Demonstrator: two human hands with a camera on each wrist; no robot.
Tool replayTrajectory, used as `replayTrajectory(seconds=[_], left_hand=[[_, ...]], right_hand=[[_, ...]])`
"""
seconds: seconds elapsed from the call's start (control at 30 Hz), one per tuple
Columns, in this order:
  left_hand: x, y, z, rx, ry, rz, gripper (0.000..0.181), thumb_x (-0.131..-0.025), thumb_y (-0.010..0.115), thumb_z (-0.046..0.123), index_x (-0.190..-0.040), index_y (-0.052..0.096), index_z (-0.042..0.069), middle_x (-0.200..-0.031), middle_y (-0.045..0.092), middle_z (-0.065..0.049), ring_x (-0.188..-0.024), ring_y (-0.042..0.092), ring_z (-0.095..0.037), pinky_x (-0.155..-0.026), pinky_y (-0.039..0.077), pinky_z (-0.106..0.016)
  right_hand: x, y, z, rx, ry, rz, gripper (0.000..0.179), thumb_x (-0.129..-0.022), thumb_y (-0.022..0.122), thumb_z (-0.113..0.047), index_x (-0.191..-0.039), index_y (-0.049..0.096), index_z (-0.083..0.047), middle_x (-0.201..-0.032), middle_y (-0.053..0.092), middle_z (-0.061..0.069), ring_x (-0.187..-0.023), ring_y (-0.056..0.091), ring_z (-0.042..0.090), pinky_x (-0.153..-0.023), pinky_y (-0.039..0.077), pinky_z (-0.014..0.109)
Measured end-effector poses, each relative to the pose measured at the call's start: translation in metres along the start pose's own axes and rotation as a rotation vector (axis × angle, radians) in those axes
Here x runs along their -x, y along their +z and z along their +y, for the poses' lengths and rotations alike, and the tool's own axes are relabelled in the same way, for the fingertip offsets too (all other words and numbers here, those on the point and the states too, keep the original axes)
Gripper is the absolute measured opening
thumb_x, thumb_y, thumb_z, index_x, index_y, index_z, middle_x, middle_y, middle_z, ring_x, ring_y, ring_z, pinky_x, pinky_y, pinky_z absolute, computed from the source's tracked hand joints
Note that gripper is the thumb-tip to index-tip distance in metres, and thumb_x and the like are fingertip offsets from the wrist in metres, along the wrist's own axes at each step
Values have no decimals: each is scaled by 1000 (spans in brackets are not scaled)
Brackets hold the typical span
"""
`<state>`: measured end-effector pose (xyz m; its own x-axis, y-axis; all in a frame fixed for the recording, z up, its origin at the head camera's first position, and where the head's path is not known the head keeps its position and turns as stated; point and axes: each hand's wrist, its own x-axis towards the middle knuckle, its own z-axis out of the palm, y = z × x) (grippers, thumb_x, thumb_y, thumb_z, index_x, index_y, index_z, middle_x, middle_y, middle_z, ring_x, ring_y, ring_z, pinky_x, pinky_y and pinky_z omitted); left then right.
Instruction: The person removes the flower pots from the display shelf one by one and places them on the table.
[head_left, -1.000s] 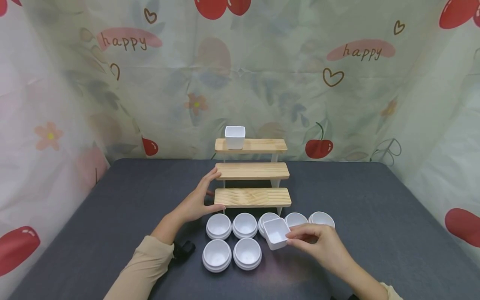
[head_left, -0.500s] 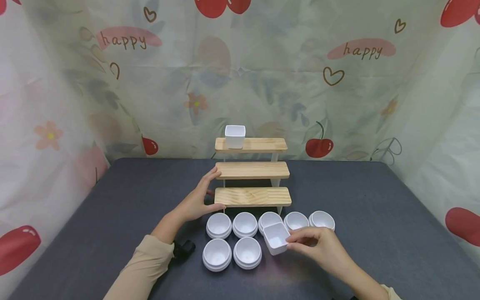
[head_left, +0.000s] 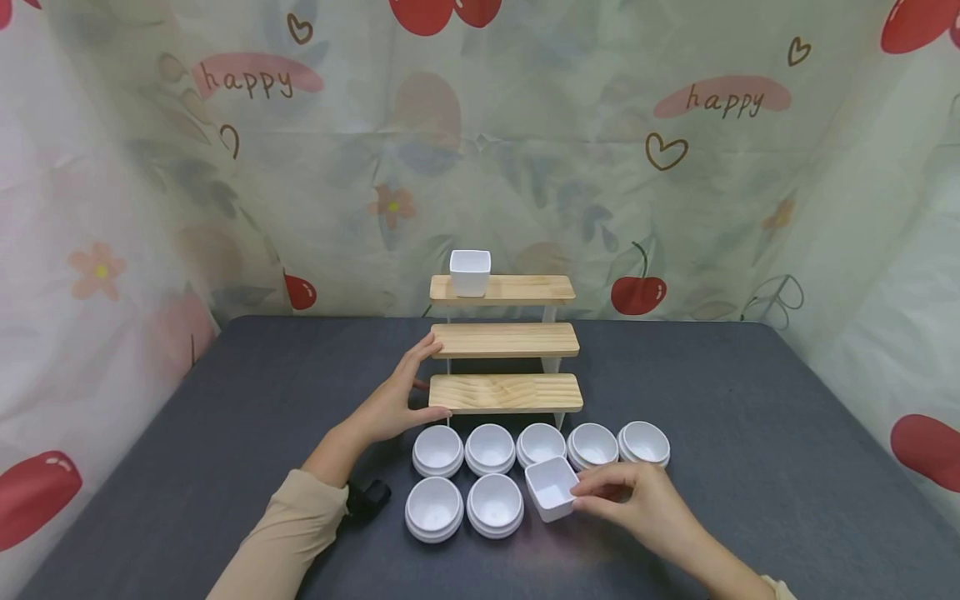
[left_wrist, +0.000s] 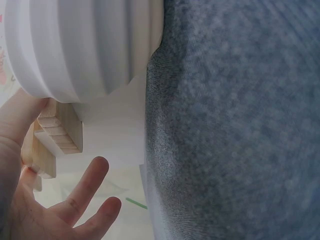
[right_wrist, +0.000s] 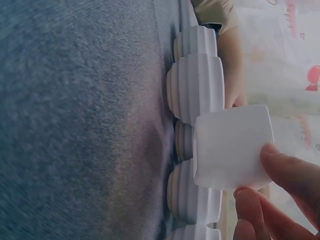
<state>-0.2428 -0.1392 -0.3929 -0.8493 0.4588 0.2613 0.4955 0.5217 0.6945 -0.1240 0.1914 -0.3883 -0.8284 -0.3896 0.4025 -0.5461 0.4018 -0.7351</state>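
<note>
My right hand [head_left: 643, 507] pinches a small white square cup [head_left: 551, 492] between thumb and fingers by its right side. The cup is tilted, its opening facing up toward the head camera, just in front of the back row of round white bowls [head_left: 541, 444]. In the right wrist view the cup's flat base [right_wrist: 232, 147] shows. My left hand [head_left: 392, 403] touches the left side of a three-tier wooden shelf stand [head_left: 506, 393]: thumb at the lowest board, a finger on the middle one. The left wrist view shows its other fingers [left_wrist: 89, 187] stretched out, touching nothing.
Another white square cup [head_left: 470, 275] stands at the left of the top board. Two round bowls [head_left: 495, 505] form a front row, left of the held cup. A dark tablecloth [head_left: 750, 433] covers the table; a printed curtain [head_left: 480, 167] hangs behind.
My right hand has brought the square cup slightly down toward the front of the table, uncovering more of the round bowl behind it. My left hand stays at the stand.
</note>
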Motion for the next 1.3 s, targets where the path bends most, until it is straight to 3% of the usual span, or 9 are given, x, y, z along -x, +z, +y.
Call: replayTrajectory(seconds=[0.17, 0.7, 1.3], left_hand=[[0, 0, 1, 0, -2, -2, 93, -78, 76, 21, -148, 15, 19, -158, 4, -9, -111, 56, -36, -90, 52, -48], [1, 0, 2, -7, -5, -2, 93, -78, 76, 23, -148, 15, 18, -158, 4, -9, -108, 58, -34, -89, 52, -48], [1, 0, 2, -6, -15, -2, 93, -78, 76, 22, -148, 15, 19, -158, 4, -9, -109, 57, -34, -89, 52, -48]], right_hand=[[3, 2, 1, 13, -9, 16, 9, -70, 78, -4, -78, 73, -2, -79, 71, 15, -73, 59, -11, -58, 53, 14], [8, 9, 1, 68, 70, 16, 10, -69, 79, -10, -76, 73, -6, -79, 72, 12, -71, 58, -12, -57, 53, 14], [10, 13, -8, 244, 206, 24, 11, -69, 81, -20, -74, 71, -20, -70, 70, -8, -61, 55, -10, -53, 49, 15]])
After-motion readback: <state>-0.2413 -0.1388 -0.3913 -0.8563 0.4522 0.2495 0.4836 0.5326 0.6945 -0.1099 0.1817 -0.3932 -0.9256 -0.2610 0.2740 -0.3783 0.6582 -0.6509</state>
